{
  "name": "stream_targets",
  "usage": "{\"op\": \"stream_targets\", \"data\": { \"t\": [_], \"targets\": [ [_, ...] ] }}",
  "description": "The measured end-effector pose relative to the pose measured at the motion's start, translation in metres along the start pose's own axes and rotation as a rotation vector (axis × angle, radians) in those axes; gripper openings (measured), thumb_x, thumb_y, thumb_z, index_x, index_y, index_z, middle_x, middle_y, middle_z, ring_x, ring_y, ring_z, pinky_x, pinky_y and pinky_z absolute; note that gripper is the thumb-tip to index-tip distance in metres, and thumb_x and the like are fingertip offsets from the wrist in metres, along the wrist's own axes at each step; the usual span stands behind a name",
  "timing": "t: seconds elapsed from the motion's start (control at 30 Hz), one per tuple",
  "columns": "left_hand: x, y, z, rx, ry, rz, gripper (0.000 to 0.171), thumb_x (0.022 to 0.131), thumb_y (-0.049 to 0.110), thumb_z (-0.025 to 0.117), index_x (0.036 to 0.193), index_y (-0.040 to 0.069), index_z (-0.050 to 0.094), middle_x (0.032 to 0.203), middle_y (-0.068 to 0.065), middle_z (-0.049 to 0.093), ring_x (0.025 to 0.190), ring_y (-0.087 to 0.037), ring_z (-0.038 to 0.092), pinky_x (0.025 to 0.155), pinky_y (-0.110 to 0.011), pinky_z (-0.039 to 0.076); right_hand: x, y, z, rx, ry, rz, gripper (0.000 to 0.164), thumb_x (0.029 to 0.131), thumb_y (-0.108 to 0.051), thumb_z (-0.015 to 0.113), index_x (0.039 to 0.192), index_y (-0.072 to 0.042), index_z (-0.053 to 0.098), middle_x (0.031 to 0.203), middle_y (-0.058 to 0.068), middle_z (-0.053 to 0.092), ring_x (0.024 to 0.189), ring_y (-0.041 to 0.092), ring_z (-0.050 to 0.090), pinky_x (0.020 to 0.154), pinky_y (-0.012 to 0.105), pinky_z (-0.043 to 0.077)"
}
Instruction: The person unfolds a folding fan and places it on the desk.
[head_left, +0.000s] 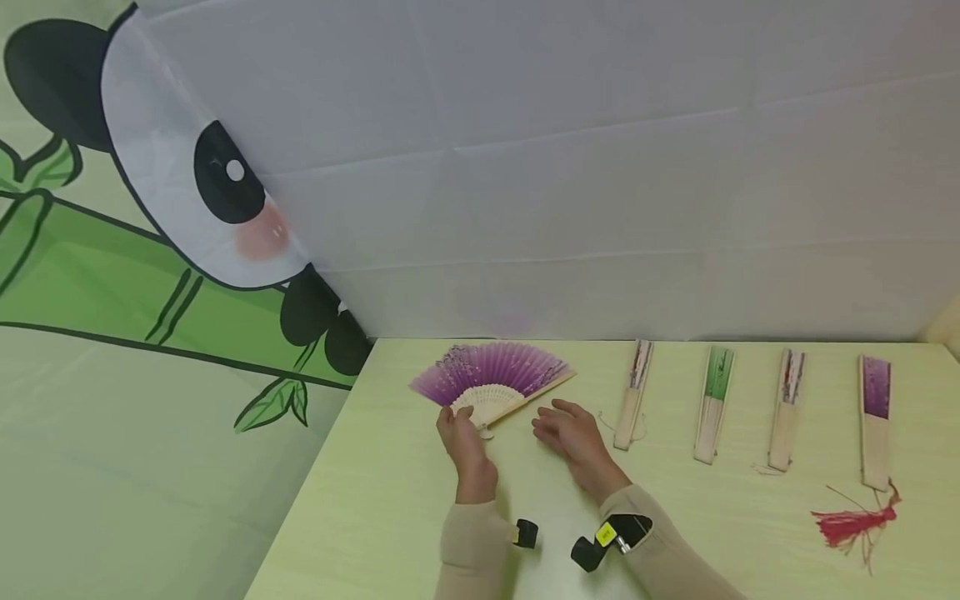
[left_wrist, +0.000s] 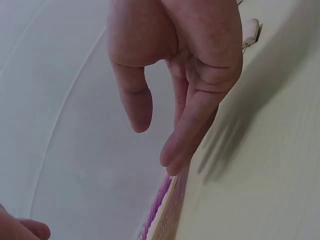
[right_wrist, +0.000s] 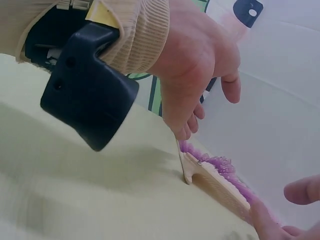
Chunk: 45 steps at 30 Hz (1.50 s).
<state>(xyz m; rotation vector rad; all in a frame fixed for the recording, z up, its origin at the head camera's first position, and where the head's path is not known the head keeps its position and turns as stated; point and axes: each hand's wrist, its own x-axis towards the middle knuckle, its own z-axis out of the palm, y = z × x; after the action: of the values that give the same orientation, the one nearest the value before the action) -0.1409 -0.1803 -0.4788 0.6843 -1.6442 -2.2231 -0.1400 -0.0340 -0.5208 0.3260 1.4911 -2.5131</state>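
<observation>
An unfolded purple folding fan [head_left: 517, 367] with pale ribs lies toward the back left of the table, its pivot end facing me. My left hand [head_left: 468, 457] is at the fan's left lower edge. In the right wrist view the left thumb [right_wrist: 231, 89] stands apart from the fingers, whose tips overlap the fan's end. My right hand [head_left: 579, 443] hovers just right of the fan's right guard stick, fingers loosely bent and holding nothing. The left wrist view shows that right hand [left_wrist: 200, 60] with its thumb spread from its fingers, close over the table.
To the right lie several folded fans: a slim patterned one [head_left: 634, 396], a green one [head_left: 715, 404], another patterned one [head_left: 786, 412] and a purple one [head_left: 876, 425] with a red tassel [head_left: 858, 525]. A white backdrop [head_left: 570, 192] with a printed panda rises behind the table.
</observation>
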Motion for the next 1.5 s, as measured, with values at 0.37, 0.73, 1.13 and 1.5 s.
{"op": "stream_targets", "data": {
  "t": [0.37,0.73,1.13,1.5],
  "targets": [
    [-0.025,-0.011,0.024,0.043,-0.046,0.100,0.056,0.088,0.006,0.047,0.139,0.000,0.028,0.148,-0.019,0.020,0.137,-0.032,0.014,0.110,-0.046,0.018,-0.014,-0.022,-0.016,0.030,0.050,-0.050,0.050,0.090,0.002,0.051,0.137,0.005,0.033,0.131,0.025,0.047,0.113,0.033,0.053,0.089,0.035,0.048],
    [-0.044,-0.035,0.046,0.096,-0.154,0.146,0.050,0.086,0.001,0.047,0.135,-0.003,0.036,0.141,-0.019,0.035,0.133,-0.035,0.025,0.106,-0.049,0.025,-0.026,-0.038,-0.039,0.043,0.078,-0.081,0.050,0.091,0.002,0.051,0.137,0.004,0.032,0.133,0.025,0.045,0.116,0.032,0.051,0.091,0.034,0.047],
    [-0.062,-0.060,0.066,0.183,-0.328,0.136,0.042,0.088,0.000,0.054,0.129,0.001,0.046,0.135,-0.016,0.042,0.126,-0.035,0.038,0.100,-0.045,0.037,-0.043,-0.055,-0.064,0.056,0.112,-0.121,0.046,0.093,-0.001,0.049,0.137,0.001,0.033,0.136,0.024,0.042,0.115,0.026,0.053,0.093,0.033,0.045],
    [-0.073,-0.068,0.078,0.301,-0.443,0.193,0.046,0.086,0.004,0.062,0.129,0.002,0.046,0.133,-0.015,0.045,0.120,-0.037,0.044,0.097,-0.047,0.040,-0.051,-0.063,-0.088,0.044,0.143,-0.155,0.051,0.093,-0.002,0.051,0.139,0.003,0.030,0.135,0.020,0.045,0.113,0.023,0.055,0.094,0.033,0.044]
  ]
}}
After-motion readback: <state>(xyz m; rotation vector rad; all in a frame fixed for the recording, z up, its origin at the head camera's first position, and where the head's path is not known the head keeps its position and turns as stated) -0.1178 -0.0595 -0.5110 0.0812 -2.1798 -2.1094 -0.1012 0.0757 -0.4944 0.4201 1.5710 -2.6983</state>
